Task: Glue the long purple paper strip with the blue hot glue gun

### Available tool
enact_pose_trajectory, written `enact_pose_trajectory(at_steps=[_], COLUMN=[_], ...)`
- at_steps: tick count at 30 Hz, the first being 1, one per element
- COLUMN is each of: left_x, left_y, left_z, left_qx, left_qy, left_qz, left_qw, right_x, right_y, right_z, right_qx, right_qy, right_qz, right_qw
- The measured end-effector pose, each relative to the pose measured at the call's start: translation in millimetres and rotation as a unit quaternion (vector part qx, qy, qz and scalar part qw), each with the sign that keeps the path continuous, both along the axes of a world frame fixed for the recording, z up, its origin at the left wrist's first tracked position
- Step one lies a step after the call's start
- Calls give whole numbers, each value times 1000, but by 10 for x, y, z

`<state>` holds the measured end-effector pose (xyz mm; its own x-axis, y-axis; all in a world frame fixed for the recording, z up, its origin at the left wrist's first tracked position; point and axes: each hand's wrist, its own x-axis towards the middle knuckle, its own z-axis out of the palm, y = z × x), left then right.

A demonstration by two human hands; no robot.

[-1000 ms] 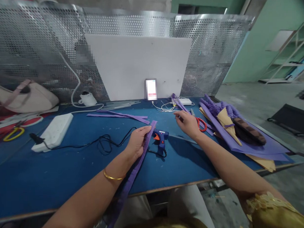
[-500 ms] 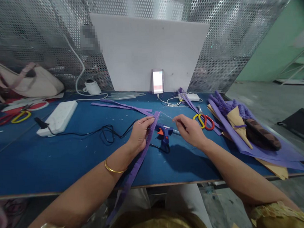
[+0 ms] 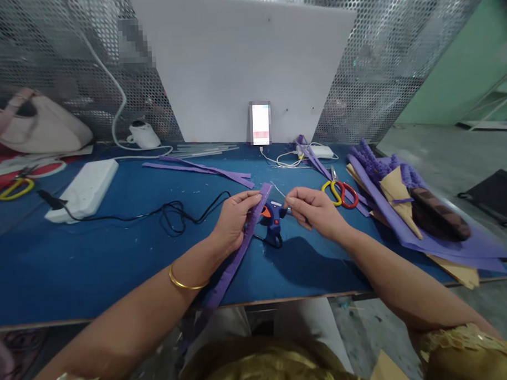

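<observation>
Our left hand [image 3: 234, 221] pinches the far end of a long purple paper strip [image 3: 239, 251], which runs back over the near edge of the blue counter [image 3: 93, 262] and drops out of sight below it. Our right hand [image 3: 314, 210] is closed on something thin, a wire or stick [image 3: 277, 189], whose fine tip rises just beyond the blue glue gun [image 3: 273, 222]; we cannot tell its material. The glue gun lies on the counter between the two hands, its black cord [image 3: 175, 214] looping off to the left of it toward a white power strip [image 3: 85, 189]. We judge the hot nozzle the main risk: the fingers work right beside it, and a slip could burn them or smear glue on the strip. The strip looks soft, matte and creased, so a hard pull over the counter's edge might tear it. Right of the glue gun lie red-and-yellow scissors [image 3: 340, 192], then a wrapped bouquet [image 3: 407, 207] of fuzzy lavender spikes in smooth purple and tan paper.
</observation>
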<state>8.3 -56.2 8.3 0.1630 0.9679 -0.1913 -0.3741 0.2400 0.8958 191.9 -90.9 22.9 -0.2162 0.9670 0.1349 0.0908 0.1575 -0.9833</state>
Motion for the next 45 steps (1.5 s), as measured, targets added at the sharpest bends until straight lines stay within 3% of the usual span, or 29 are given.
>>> enact_pose_trajectory(at_steps=[6, 13, 21, 45], left_x=[12, 14, 17, 16], left_y=[-42, -41, -64, -38], left_z=[14, 17, 72, 10], left_qx=[-6, -8, -4, 10], left_qy=[0, -9, 0, 24], left_qz=[-31, -19, -21, -19], left_qw=[1000, 1000, 1000, 999], right_x=[35, 31, 20, -71], right_y=[4, 2, 6, -32], right_z=[14, -42, -68, -80], right_qx=[-51, -49, -68, -64], right_qy=[54, 63, 77, 38], right_qz=[31, 63, 61, 41], right_qw=[997, 995, 993, 996])
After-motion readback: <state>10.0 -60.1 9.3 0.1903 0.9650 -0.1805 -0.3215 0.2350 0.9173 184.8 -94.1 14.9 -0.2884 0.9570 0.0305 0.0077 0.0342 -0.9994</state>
